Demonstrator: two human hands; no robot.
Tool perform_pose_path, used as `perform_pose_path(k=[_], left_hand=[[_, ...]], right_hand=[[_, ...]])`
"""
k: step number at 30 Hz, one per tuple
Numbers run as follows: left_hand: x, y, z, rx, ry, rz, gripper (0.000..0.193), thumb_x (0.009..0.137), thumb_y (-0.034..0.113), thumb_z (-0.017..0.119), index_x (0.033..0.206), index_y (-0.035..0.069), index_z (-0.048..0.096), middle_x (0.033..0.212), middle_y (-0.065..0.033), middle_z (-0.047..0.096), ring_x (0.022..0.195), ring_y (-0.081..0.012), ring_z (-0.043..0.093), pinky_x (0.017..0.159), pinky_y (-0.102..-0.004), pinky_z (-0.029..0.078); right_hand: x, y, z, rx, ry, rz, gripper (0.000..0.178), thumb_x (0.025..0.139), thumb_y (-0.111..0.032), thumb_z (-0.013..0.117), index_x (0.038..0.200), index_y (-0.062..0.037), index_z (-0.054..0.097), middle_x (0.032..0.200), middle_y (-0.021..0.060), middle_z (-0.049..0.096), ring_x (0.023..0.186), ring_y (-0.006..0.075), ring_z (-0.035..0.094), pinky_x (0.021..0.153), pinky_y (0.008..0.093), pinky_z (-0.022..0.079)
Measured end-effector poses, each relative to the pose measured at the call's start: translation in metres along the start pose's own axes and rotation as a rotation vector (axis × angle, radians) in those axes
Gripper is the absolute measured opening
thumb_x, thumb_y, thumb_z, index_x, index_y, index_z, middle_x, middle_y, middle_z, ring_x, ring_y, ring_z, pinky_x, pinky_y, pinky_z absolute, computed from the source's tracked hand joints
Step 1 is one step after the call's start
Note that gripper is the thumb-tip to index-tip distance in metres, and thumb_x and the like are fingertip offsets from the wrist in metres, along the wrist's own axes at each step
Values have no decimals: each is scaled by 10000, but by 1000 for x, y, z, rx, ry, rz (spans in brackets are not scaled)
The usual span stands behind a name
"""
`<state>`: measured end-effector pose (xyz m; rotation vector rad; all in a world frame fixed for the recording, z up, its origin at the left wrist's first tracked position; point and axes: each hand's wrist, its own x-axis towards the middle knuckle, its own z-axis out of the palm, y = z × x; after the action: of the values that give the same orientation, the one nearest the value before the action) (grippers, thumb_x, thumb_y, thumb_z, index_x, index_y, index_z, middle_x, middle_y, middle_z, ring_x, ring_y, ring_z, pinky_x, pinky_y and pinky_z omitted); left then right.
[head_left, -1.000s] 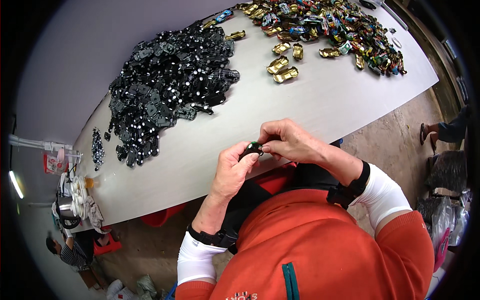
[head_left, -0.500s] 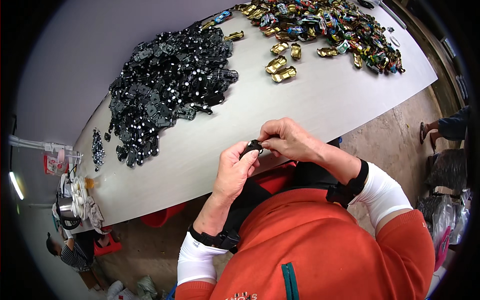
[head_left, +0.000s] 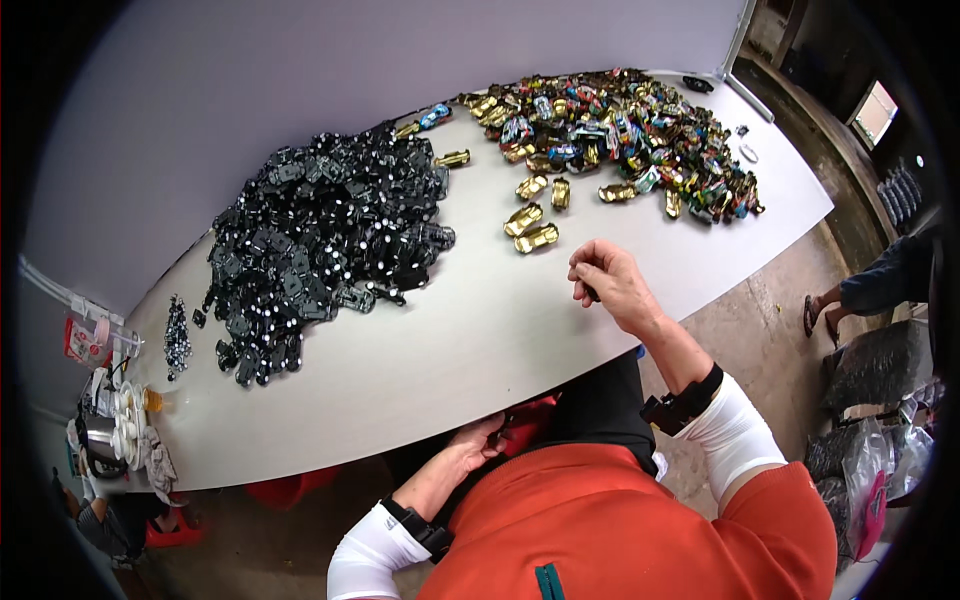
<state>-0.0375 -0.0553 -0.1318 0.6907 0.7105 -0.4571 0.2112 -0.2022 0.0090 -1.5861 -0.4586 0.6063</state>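
Note:
My right hand (head_left: 607, 283) rests on the white table (head_left: 470, 345), fingers curled around what looks like a small dark part (head_left: 591, 294). My left hand (head_left: 478, 446) is below the table's near edge, by a red thing (head_left: 532, 413) at my lap; whether it holds anything is hidden. Two gold toy car bodies (head_left: 531, 229) lie just beyond my right hand. A big heap of black chassis plates (head_left: 320, 235) lies to the left. Many coloured and gold toy cars (head_left: 620, 125) are piled at the far right.
A small pile of dark screws (head_left: 177, 338) sits near the table's left end, with bottles and clutter (head_left: 115, 435) beyond it. Another person's foot (head_left: 815, 312) and plastic bags (head_left: 865, 465) are on the floor at the right.
My hands were together over the table edge, holding a small black piece. Now they are apart: the left has dropped under the table, the right has moved out over the table.

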Motion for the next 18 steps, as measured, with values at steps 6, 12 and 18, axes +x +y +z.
perform_pose_path(k=[6,12,18], left_hand=[[-21,9,14,1340,201,430,574,785,289,646,1225,-10,430,1188,-229,485,809,-272,626,684,-322,516],[-122,62,44,1184,84,738,258,780,49,612,1026,-28,596,894,-120,638,699,-149,602,604,-256,480],[-96,173,10,1544,904,1349,200,700,-6,579,899,14,591,765,-135,531,720,-281,554,608,-374,461]], right_hand=[[45,11,1,-961,87,-545,194,703,-22,629,886,-82,608,924,117,510,757,315,563,688,393,475],[71,13,7,-1232,-6,-596,64,755,-31,581,808,-65,590,896,99,532,752,312,566,661,399,472],[46,-12,18,-757,-227,-297,47,789,-35,537,811,5,547,763,147,587,718,280,584,637,378,461]])
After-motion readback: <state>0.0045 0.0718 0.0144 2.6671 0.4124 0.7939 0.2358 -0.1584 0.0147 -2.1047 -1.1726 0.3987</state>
